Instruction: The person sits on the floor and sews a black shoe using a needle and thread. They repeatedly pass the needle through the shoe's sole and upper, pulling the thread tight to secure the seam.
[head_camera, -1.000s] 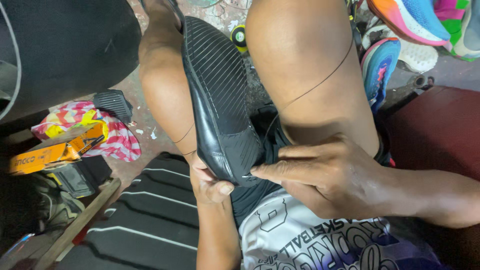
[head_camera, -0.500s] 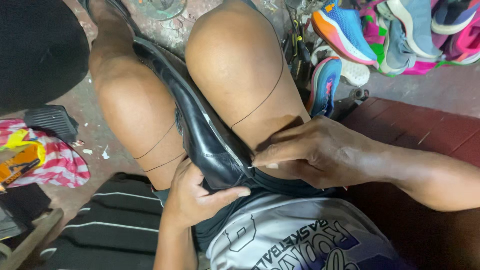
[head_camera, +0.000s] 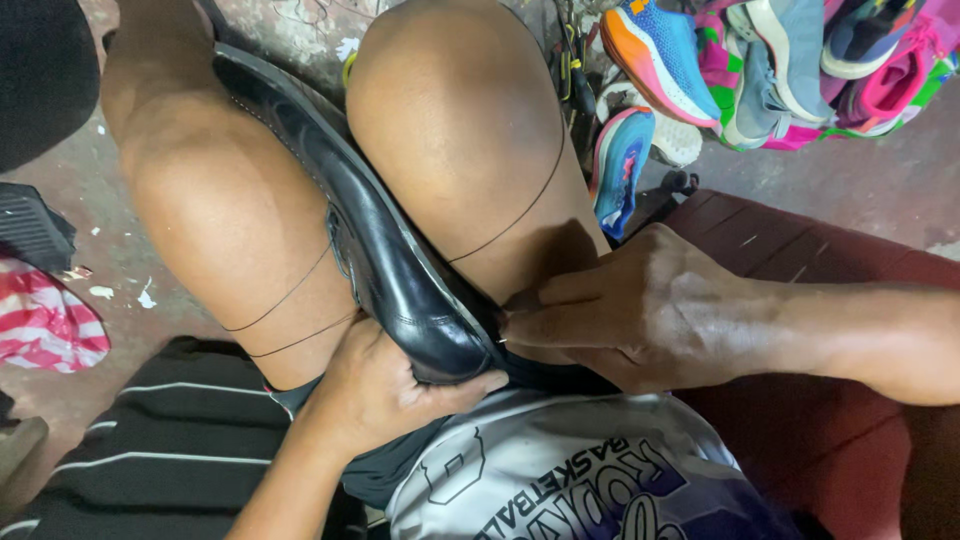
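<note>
The black shoe (head_camera: 380, 260) is now turned shiny side up and is clamped between the knees. Its end is cupped tight by the left hand (head_camera: 375, 395). The right hand (head_camera: 640, 310) is pinched closed at the shoe's edge, where thin thread (head_camera: 285, 297) is stretched.

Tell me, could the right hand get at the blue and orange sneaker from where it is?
Probably yes: the right hand presses beside the black shoe, and the blue and orange sneaker lies beyond it with nothing between.

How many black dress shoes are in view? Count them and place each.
1: the black dress shoe is clamped between the knees, left hand gripping its end, right hand touching beside it. A partner may be hidden.
</note>
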